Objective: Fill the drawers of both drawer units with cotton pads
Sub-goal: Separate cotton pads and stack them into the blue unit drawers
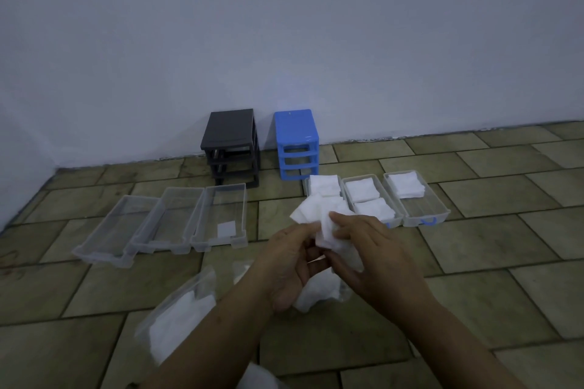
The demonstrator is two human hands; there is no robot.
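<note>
- Both hands, left (pixel 289 257) and right (pixel 363 241), pinching a stack of cotton pads (pixel 319 218), squaring it for the half-filled drawer (pixel 437 210)
- Three empty drawers (pixel 177 230) waiting alongside

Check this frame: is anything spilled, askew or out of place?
Nothing is spilled or damaged. The rightmost drawer holds only one stack of cotton pads at its far end. Both hands hold loose pads.
</note>
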